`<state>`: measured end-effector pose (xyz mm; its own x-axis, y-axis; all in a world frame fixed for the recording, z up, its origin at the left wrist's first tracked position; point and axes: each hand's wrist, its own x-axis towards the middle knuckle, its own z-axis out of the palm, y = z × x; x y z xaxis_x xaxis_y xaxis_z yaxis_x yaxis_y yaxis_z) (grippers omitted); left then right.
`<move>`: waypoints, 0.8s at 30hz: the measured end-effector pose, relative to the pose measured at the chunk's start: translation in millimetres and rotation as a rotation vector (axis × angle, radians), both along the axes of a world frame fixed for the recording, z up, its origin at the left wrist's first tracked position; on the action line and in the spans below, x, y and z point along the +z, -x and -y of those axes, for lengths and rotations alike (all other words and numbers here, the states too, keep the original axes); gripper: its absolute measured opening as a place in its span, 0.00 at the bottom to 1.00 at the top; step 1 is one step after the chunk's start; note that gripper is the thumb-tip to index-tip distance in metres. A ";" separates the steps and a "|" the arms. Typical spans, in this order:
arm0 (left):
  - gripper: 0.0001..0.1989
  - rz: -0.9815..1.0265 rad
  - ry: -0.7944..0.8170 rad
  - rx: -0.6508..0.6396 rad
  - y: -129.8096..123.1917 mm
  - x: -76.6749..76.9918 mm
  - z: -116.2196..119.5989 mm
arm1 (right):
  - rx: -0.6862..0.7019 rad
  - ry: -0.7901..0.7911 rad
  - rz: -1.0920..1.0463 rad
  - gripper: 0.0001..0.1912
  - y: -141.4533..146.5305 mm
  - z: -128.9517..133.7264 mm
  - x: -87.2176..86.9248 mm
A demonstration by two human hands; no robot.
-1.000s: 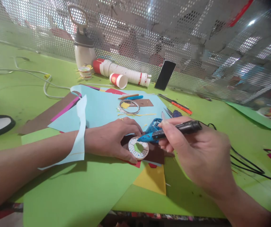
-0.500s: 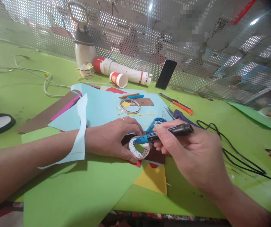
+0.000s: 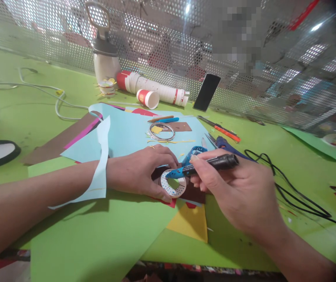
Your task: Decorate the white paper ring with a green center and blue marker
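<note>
My left hand (image 3: pixel 142 170) curls its thumb and fingers around the left side of a white ring (image 3: pixel 182 188) marked with blue dots and dark lines. My right hand (image 3: pixel 232 184) is closed on a blue and black marker (image 3: pixel 205 166), held slanted with its blue end over the upper left part of the ring. A strip of pale blue paper (image 3: pixel 101 156) lies across my left wrist. Beneath the ring are dark brown paper (image 3: pixel 195 192) and bits of red; yellow paper (image 3: pixel 189 223) lies just in front.
Scissors (image 3: pixel 222 143), a tape roll (image 3: pixel 162 132), pens and a cutter (image 3: pixel 226 133) lie beyond my hands. Farther back are stacked paper cups (image 3: pixel 156 90), a bottle (image 3: pixel 106 62) and a phone (image 3: pixel 207 92). A black cable (image 3: pixel 297 199) runs at the right.
The marker's black end has dipped and shifted slightly left with my right hand. My left hand keeps the same hold on the ring.
</note>
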<state>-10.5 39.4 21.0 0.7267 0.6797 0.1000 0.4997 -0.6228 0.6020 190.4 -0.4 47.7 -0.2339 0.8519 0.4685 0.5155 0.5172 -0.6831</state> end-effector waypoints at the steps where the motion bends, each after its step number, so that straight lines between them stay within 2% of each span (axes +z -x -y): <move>1: 0.28 0.002 -0.001 0.002 0.1 -0.4 0.1 | -0.001 0.001 0.000 0.12 0.1 -0.3 -0.3; 8: 0.29 0.024 -0.025 -0.008 1.0 -3.0 -0.5 | 0.010 0.009 -0.015 0.13 -0.1 -2.2 -1.1; 13: 0.26 0.031 -0.016 -0.012 1.4 -3.5 -1.3 | 0.025 0.003 0.002 0.10 -0.3 -1.3 -1.5; 24: 0.21 0.023 -0.009 -0.015 -0.5 -1.5 -0.9 | -0.012 -0.159 0.097 0.11 4.0 0.9 -0.2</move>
<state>-10.0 40.3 19.5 0.7340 0.6680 0.1228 0.4765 -0.6353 0.6077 186.4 -1.4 47.5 -0.2748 0.7719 0.5733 0.5814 0.6083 -0.5403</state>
